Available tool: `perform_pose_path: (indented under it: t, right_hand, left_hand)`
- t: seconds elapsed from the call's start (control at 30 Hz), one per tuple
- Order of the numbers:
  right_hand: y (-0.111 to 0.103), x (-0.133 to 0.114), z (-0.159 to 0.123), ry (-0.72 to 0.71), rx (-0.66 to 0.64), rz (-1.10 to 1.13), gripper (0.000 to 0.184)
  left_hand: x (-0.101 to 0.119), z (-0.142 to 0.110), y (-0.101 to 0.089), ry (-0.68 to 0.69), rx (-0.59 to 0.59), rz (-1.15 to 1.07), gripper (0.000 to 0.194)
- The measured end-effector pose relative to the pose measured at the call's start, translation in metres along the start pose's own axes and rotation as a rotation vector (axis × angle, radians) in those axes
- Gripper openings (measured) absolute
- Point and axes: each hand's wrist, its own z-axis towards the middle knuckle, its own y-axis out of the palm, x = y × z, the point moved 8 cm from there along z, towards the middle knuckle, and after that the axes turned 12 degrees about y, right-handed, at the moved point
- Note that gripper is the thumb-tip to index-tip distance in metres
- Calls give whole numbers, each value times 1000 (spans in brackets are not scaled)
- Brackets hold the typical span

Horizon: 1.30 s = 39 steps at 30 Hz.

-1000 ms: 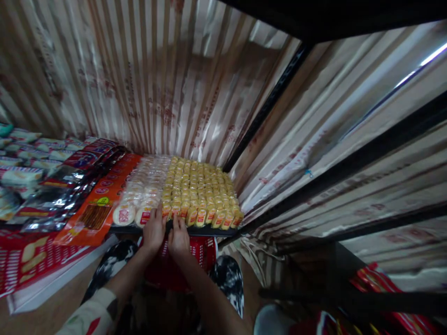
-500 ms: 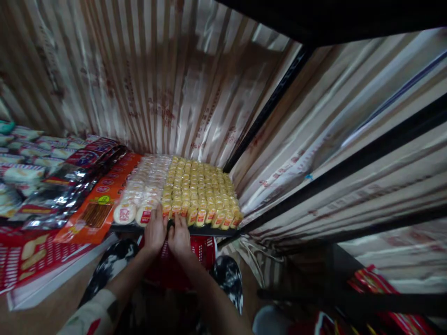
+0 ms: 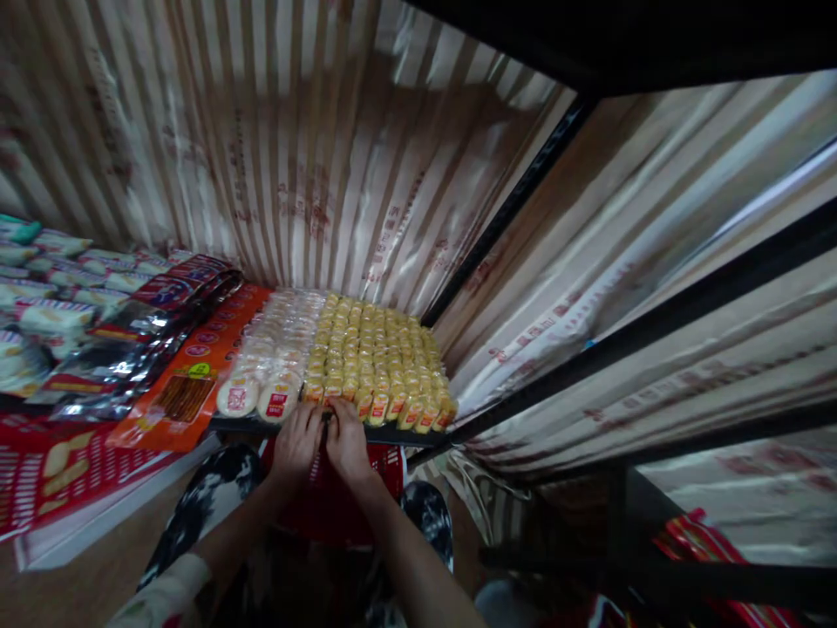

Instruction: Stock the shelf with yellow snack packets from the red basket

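Observation:
Rows of small yellow wrapped cakes (image 3: 376, 358) stand upright on a black shelf (image 3: 385, 434), with red labels on their front faces. Beside them on the left are two rows of round white wrapped cakes (image 3: 278, 349). My left hand (image 3: 297, 440) is at the shelf's front edge, below the white and leftmost yellow rows. Close to its right, my right hand (image 3: 348, 440) reaches the bottom of the yellow rows. Both hands have curled fingers, with fingertips nearly together. A small dark patch shows between them; what they hold, if anything, is hidden.
Orange snack packs (image 3: 189, 371), dark shiny pouches (image 3: 124, 340) and white-wrapped items (image 3: 58, 288) line the shelf leftward. A red basket (image 3: 389, 462) is below my hands. Black frame bars (image 3: 510, 201) cross in front of striped plastic sheeting (image 3: 307, 174). Red packets (image 3: 712, 545) lie lower right.
The view has shifted slightly. My hands stay close together at the shelf edge; the right hand's fingers are more curled, and the gap between the hands looks much the same.

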Motion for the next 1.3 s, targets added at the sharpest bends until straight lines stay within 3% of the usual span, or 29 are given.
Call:
perform_pose_path:
  t: [0.1,0.23,0.47,0.63,0.87,1.3]
  right_hand:
    - [-18,-7,4,-44,29,-61,39]
    - [-30,-25,21,-175,11,-212,38]
    - [21,-61,65,-424,-237,-498,43]
    - [42,-54,90,-337,-372,-660,47]
    - [43,-61,102,-249,-345,-703,49]
    - [51,-51,116,-186,-390,-761,56]
  left_hand:
    - [14,-3,5,195,-13,13,35]
    - [16,-11,18,283,-57,-8,43]
    - [9,-28,57,213,-164,-79,40]
    - [6,-26,60,250,-151,-6,41]
    - [3,-17,47,334,-159,-6,51]
    - [3,-11,39,314,-156,-17,56]
